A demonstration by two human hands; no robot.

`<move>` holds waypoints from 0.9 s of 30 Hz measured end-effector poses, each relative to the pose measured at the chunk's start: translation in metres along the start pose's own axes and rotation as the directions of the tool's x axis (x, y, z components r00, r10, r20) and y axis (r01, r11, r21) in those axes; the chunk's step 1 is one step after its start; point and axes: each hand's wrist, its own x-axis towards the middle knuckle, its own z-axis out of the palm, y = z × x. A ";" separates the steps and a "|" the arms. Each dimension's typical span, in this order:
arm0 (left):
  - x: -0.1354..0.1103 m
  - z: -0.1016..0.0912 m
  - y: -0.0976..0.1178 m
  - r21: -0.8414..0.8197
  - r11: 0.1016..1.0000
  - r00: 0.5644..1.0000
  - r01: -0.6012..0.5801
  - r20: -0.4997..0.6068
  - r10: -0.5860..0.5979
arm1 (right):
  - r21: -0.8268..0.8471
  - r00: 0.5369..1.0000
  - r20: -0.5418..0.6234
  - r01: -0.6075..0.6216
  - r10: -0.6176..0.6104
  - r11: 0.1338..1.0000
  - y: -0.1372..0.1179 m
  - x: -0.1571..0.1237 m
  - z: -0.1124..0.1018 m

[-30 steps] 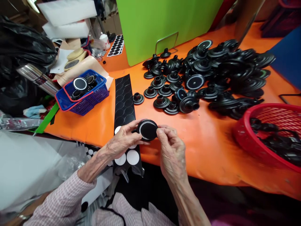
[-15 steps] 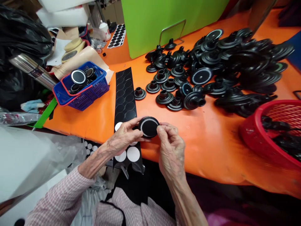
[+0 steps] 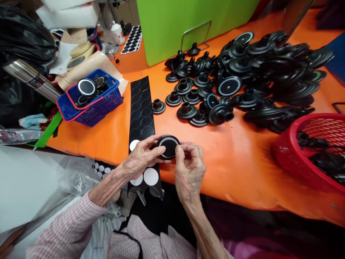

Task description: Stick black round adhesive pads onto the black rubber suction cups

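Black disc point(image 3: 169, 146), its dark face edged by a pale ring, is held over the near side of the orange desk point(image 3: 229, 162). Clockwise around it, the green board point(image 3: 172, 28) stands between 12 and 1 o'clock, the heap of black flanged parts point(image 3: 237, 66) at 2, the red mesh basket point(image 3: 285, 147) at 3 and the blue basket point(image 3: 104, 106) at 10. The die-cut sheet point(image 3: 141, 108) runs from 11 to 7, passing beneath the left hand point(image 3: 141, 156). That hand is partly closed, gripping the disc's 9 o'clock edge, thumb over its face. The right hand point(image 3: 190, 162) is curled, thumb and forefinger together at 3 o'clock; whether they grip the rim, I cannot tell.
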 end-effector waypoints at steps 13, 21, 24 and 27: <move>0.000 0.002 -0.009 -0.039 0.999 0.995 -0.006 -0.104 0.001 | -0.063 0.998 -0.045 0.029 -0.032 0.998 0.006 -0.004 0.006; -0.026 -0.022 0.016 0.675 0.735 0.919 0.056 -0.323 0.226 | 0.038 0.972 0.112 -0.212 0.207 0.977 0.007 0.018 -0.022; -0.054 -0.043 0.009 0.803 0.538 0.790 0.257 -0.495 0.361 | -0.100 0.988 -0.005 -0.156 0.157 0.983 0.011 0.034 -0.041; -0.073 -0.054 -0.011 0.739 0.602 0.760 0.302 -0.568 0.316 | -0.405 0.988 -0.043 0.118 -0.148 0.907 0.005 0.025 -0.047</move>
